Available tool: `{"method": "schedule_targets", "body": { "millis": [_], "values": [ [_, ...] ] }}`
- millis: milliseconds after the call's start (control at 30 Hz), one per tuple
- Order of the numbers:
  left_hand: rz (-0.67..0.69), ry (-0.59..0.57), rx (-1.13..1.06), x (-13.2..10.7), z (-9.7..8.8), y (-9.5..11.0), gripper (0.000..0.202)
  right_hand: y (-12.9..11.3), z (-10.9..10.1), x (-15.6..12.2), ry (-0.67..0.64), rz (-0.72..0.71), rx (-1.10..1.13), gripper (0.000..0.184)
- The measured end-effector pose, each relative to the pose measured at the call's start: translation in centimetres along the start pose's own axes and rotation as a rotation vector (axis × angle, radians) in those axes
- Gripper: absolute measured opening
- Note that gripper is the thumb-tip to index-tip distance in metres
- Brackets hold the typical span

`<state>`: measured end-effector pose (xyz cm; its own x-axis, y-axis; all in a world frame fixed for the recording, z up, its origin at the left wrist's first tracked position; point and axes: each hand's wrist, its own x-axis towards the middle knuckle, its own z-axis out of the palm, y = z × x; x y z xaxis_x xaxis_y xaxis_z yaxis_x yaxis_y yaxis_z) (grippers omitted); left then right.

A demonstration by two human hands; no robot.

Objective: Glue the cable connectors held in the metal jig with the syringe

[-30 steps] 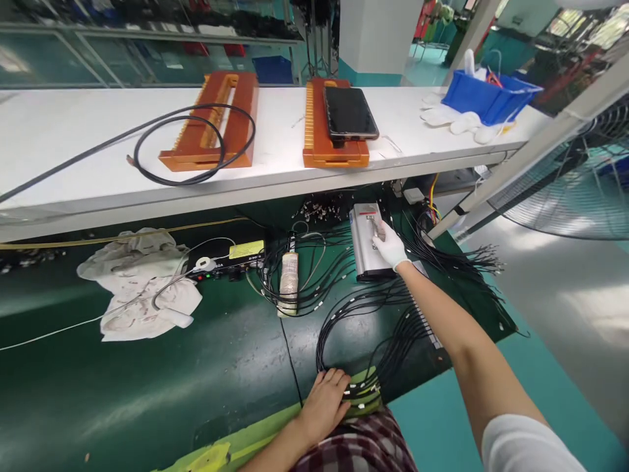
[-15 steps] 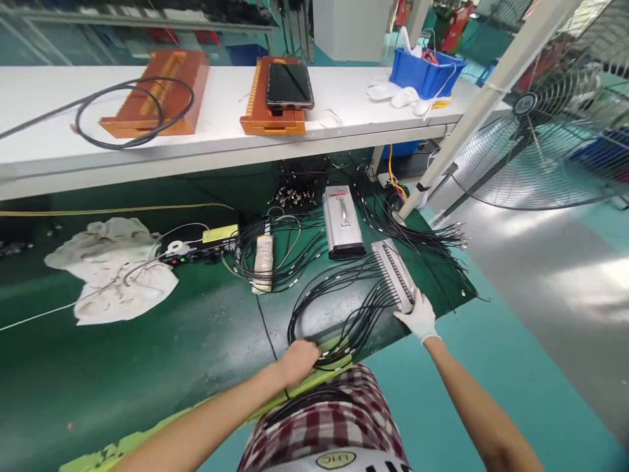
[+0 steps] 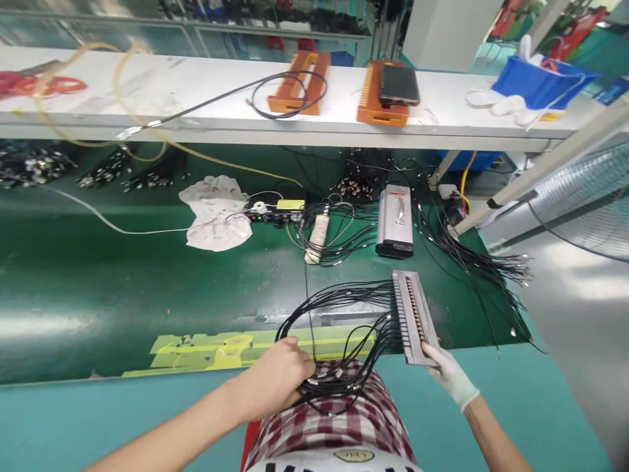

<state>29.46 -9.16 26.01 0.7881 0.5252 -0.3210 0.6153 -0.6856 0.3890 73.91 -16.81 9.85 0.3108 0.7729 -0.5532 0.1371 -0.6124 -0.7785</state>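
Note:
My bare left hand [image 3: 276, 385] is closed around a bundle of thin black cables [image 3: 334, 314] at the near edge of the green bench [image 3: 98, 295]. The cables loop across the bench and run into a grey slotted metal fixture [image 3: 414, 315]. My white-gloved right hand [image 3: 449, 373] grips the near end of that fixture, which overhangs the bench edge. Cable ends with small metal tips lie over my checked shirt [image 3: 339, 419].
A silver box with a handle [image 3: 396, 219] lies beyond the fixture, beside a wrapped cable coil [image 3: 318, 237] and a crumpled white rag [image 3: 216, 213]. More black cables [image 3: 481, 262] trail right. The white shelf [image 3: 196, 85] above carries orange fixtures [image 3: 382, 105], a blue bin [image 3: 540, 82] and gloves.
My right hand left the silver box, took the slotted fixture's near end and drew it toward me. My left hand closed on the cable bundle and pulled it back. The view stepped back from the bench.

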Motion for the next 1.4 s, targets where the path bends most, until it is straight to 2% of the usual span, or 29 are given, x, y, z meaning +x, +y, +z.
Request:
{"method": "schedule_targets", "body": {
  "millis": [100, 200, 267, 367, 467, 567, 667, 767, 900, 967, 1067, 1200, 1267, 1333, 1400],
  "values": [
    [-0.028, 0.183, 0.09, -6.1, -0.5, -3.5, 0.014, -1.1, 4.3, -3.5, -0.126, -0.013, 0.02, 0.051],
    [-0.142, 0.31, 0.201, -14.2, -0.1, -9.0, 0.024, -2.4, 10.1, -5.7, -0.24, -0.019, 0.022, 0.053],
    [-0.269, 0.313, 0.256, -20.0, 0.9, -13.6, 0.026, -3.5, 15.4, -5.9, -0.326, -0.035, 0.018, 0.057],
    [-0.465, 0.27, 0.277, -27.4, 3.0, -21.2, 0.027, -5.3, 25.0, -4.3, -0.453, -0.077, 0.0, 0.058],
    [-0.612, 0.193, 0.268, -31.7, 5.3, -27.9, 0.029, -6.5, 34.5, -2.4, -0.509, -0.118, -0.092, 0.041],
    [-0.652, 0.14, 0.255, -33.2, 6.9, -33.0, 0.023, -7.0, 41.2, -2.1, -0.526, -0.153, -0.237, 0.035],
    [-0.679, 0.068, 0.237, -33.1, 8.0, -36.7, 0.025, -6.9, 44.4, -2.9, -0.532, -0.166, -0.427, 0.038],
    [-0.713, 0.0, 0.204, -32.5, 9.0, -39.1, 0.029, -7.1, 45.5, -3.3, -0.547, -0.146, -0.685, 0.034],
    [-0.762, -0.092, 0.1, -31.2, 9.9, -40.4, 0.02, -8.2, 46.2, -2.7, -0.578, -0.16, -1.007, 0.032],
    [-0.776, -0.119, 0.024, -29.4, 10.2, -40.2, 0.032, -8.8, 46.4, -2.8, -0.602, -0.23, -1.108, 0.033],
    [-0.73, -0.107, -0.107, -24.1, 10.7, -38.9, 0.04, -9.6, 46.9, -3.9, -0.65, -0.419, -1.182, 0.035],
    [-0.632, -0.003, -0.278, -13.5, 12.0, -35.7, 0.036, -10.1, 47.9, -5.4, -0.731, -0.667, -1.206, 0.035],
    [-0.649, 0.045, -0.335, -9.0, 12.9, -34.2, 0.037, -10.3, 48.0, -5.6, -0.73, -0.748, -1.201, 0.033],
    [-0.684, 0.082, -0.373, -6.2, 13.8, -33.2, 0.039, -10.6, 47.7, -5.6, -0.699, -0.813, -1.181, 0.032],
    [-0.703, 0.11, -0.4, -5.0, 14.5, -32.9, 0.039, -11.2, 46.9, -5.8, -0.652, -0.872, -1.148, 0.03]
  ]
}}
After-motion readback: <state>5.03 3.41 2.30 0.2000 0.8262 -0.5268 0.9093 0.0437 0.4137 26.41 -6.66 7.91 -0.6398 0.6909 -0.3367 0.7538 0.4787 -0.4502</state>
